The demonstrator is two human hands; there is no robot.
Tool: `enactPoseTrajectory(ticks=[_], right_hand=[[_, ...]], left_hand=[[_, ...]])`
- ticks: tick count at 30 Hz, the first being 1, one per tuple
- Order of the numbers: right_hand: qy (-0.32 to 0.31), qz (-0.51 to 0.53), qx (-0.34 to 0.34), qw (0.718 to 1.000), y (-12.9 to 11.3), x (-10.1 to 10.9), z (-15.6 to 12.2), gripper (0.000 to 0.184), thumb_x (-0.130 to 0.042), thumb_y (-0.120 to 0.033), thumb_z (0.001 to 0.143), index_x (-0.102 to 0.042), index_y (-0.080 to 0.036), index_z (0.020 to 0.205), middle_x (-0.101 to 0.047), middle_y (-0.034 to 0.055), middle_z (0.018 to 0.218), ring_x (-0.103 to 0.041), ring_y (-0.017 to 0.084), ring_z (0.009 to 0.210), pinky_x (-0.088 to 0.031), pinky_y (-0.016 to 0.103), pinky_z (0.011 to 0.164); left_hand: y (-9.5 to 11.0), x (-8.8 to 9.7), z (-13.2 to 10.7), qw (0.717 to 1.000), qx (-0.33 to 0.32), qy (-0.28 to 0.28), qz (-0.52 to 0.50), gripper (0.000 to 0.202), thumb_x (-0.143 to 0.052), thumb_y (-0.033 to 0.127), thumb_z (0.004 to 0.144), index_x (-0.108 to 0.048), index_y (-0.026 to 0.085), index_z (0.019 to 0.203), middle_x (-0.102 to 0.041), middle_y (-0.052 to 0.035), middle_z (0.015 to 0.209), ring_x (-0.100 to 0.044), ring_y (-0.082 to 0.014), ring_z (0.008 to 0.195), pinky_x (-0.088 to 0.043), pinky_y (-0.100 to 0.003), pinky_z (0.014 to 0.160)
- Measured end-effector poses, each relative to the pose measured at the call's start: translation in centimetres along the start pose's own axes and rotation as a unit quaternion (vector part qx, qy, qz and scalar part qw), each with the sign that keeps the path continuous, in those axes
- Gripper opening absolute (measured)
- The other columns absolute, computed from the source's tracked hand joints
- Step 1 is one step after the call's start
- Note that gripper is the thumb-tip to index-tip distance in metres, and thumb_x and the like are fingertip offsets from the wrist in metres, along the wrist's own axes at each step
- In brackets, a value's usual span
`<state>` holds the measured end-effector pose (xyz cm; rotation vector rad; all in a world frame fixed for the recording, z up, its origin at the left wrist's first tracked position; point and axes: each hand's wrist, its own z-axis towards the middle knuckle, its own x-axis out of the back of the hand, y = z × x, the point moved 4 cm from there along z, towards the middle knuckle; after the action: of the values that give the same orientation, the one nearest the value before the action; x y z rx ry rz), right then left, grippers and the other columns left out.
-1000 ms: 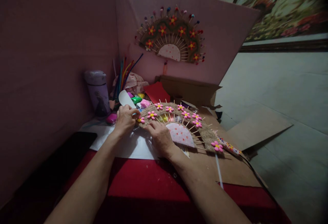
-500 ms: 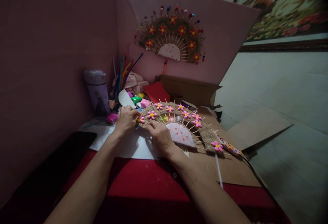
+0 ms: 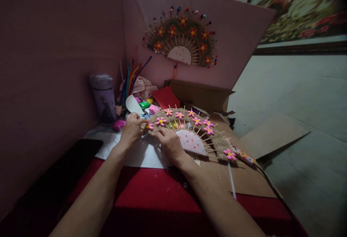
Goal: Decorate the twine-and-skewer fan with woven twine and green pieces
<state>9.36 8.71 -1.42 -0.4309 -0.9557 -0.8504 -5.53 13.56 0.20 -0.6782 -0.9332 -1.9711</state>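
Note:
A fan-shaped twine craft (image 3: 221, 144) with thin sticks and several pink clay flowers tilts over the table. Its half-round centre (image 3: 191, 142) is white with red dots. My left hand (image 3: 132, 127) is closed at the craft's left end, fingertips by a pink flower (image 3: 149, 126) with a yellow middle, which they partly cover. Against the lower inner edge near that end, my right hand (image 3: 169, 141) has its fingers curled round the twine band. Both thumbs are mostly hidden.
A purple bottle (image 3: 103, 97), bright clay packets (image 3: 144, 105) and red paper (image 3: 166, 97) stand or lie behind. Cardboard (image 3: 244, 179) and a glue gun (image 3: 244, 155) with a cord lie at right. A finished-looking similar fan (image 3: 183, 29) hangs on the pink board.
My left hand has shifted very slightly at the flower on the left end. My right hand and the craft look the same.

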Motion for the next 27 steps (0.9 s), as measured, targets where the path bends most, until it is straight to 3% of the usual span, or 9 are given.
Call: enactPoseTrajectory(ticks=[4, 9, 16, 23, 27], right_hand=[[-0.002, 0.001, 0.0, 1.0, 0.0, -0.1, 0.0, 0.023, -0.05, -0.011, 0.085, -0.062, -0.017, 0.103, -0.06, 0.0089, 0.098, -0.052, 0.02, 0.091, -0.041, 0.032, 0.077], [0.001, -0.002, 0.003, 1.0, 0.1, -0.1, 0.0, 0.024, -0.05, -0.011, 0.085, -0.062, -0.018, 0.105, -0.06, 0.0087, 0.097, -0.052, 0.02, 0.09, -0.04, 0.032, 0.077], [-0.004, -0.002, 0.001, 1.0, 0.0, 0.0, 0.0, 0.024, -0.047, -0.011, 0.087, -0.062, -0.018, 0.104, -0.06, 0.0086, 0.098, -0.053, 0.02, 0.091, -0.04, 0.032, 0.076], [-0.003, -0.002, 0.0, 1.0, 0.1, 0.0, 0.0, 0.026, -0.047, -0.012, 0.086, -0.062, -0.018, 0.106, -0.06, 0.0092, 0.098, -0.053, 0.021, 0.091, -0.04, 0.033, 0.077], [-0.005, 0.0, 0.001, 1.0, 0.1, -0.1, 0.0, 0.026, -0.047, -0.011, 0.086, -0.062, -0.018, 0.106, -0.06, 0.0091, 0.098, -0.053, 0.021, 0.091, -0.04, 0.033, 0.078]], left_hand=[[0.4, 0.1, -0.4, 0.999, 0.005, -0.02, 0.039, 0.038, -0.046, 0.002, 0.074, -0.074, 0.023, 0.089, -0.046, -0.006, 0.083, -0.044, -0.0212, 0.085, -0.04, -0.029, 0.068], [0.7, 0.7, -0.5, 0.999, 0.01, 0.007, 0.05, 0.044, -0.047, 0.001, 0.074, -0.072, 0.026, 0.1, -0.048, -0.0066, 0.084, -0.045, -0.0212, 0.083, -0.04, -0.029, 0.068], [1.2, 0.8, -0.7, 0.998, 0.005, -0.012, 0.06, 0.039, -0.046, 0.005, 0.079, -0.076, 0.028, 0.089, -0.048, -0.007, 0.082, -0.046, -0.0221, 0.084, -0.038, -0.029, 0.065], [0.9, 0.8, -0.7, 0.998, 0.024, 0.012, 0.06, 0.041, -0.046, 0.004, 0.077, -0.074, 0.025, 0.097, -0.05, -0.0072, 0.085, -0.046, -0.022, 0.084, -0.04, -0.029, 0.066], [1.0, 0.8, -0.8, 0.998, 0.025, 0.0, 0.055, 0.038, -0.045, 0.005, 0.078, -0.075, 0.024, 0.092, -0.049, -0.0074, 0.084, -0.046, -0.0221, 0.083, -0.038, -0.029, 0.065]])
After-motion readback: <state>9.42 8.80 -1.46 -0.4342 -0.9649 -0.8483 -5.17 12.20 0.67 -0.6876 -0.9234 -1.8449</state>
